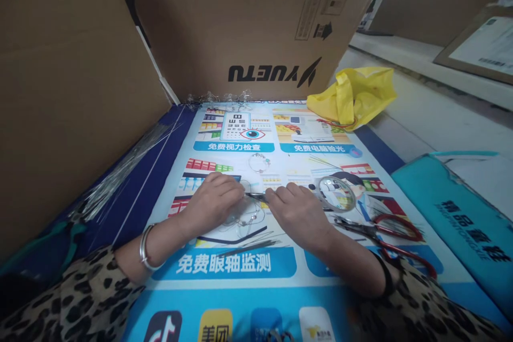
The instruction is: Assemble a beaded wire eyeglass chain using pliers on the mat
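My left hand (218,197) is closed, its fingertips pinching a thin wire piece with small beads (251,218) that loops down onto the printed mat. From my right fist a slim, dark, pointed metal tool (256,196) sticks out leftward, its tip at the left fingertips. Whether it is pliers or tweezers is hidden by the fingers of my right hand (298,211). Just beyond both hands lies a beaded wire ring (259,162). A round clear ring-shaped roll (337,193) and red-handled scissors (379,232) rest beside the right wrist.
Cardboard walls (240,21) rise behind and at left. Several wire pieces (224,99) sit along the back edge. A bundle of thin wires (128,165) lies at left. A yellow bag (352,99) stands at back right, near a teal box (460,219).
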The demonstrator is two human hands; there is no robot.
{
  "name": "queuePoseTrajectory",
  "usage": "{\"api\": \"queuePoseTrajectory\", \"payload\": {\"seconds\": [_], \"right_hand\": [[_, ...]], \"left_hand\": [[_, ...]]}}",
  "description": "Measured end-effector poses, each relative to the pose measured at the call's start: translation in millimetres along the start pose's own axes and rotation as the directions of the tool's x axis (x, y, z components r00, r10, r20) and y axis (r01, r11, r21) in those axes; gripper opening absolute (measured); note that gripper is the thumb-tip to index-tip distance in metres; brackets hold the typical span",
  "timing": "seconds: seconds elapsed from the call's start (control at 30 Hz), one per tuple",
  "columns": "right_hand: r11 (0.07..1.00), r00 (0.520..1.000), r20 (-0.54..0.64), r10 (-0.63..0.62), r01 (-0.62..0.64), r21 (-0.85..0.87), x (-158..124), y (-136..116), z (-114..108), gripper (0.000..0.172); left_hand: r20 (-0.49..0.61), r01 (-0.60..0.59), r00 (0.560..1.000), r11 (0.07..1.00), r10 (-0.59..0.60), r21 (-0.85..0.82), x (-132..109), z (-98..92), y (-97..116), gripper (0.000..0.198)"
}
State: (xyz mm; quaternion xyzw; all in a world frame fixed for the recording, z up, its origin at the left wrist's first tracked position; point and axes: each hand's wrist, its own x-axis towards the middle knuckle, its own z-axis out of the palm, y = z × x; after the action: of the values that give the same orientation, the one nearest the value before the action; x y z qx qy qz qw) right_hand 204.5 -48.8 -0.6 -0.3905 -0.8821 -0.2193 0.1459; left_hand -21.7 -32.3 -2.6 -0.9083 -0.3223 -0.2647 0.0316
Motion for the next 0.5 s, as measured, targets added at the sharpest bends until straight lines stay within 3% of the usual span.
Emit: {"api": "queuePoseTrajectory", "payload": {"seconds": [0.2,0.33,0.5], "right_hand": [[1.0,1.0,0.0,0.0,0.0,0.031,0.9,-1.1,-1.2,0.016],[0.997,1.0,0.007,0.023,-0.023,0.067,2.9,-1.5,-2.5,0.016],[0.99,0.998,0.043,0.043,-0.048,0.133,4.7,0.9,-4.5,0.018]], "left_hand": [[0.086,0.071,0.995,0.981,-0.056,-0.18,-0.1,-2.2,-3.1,0.015],[0.06,0.079,0.996,0.935,-0.062,-0.346,0.3,-3.8,-6.0,0.017],[0.038,0.044,0.999,0.903,-0.031,-0.427,-0.4,-2.0,-8.4,0.016]]}}
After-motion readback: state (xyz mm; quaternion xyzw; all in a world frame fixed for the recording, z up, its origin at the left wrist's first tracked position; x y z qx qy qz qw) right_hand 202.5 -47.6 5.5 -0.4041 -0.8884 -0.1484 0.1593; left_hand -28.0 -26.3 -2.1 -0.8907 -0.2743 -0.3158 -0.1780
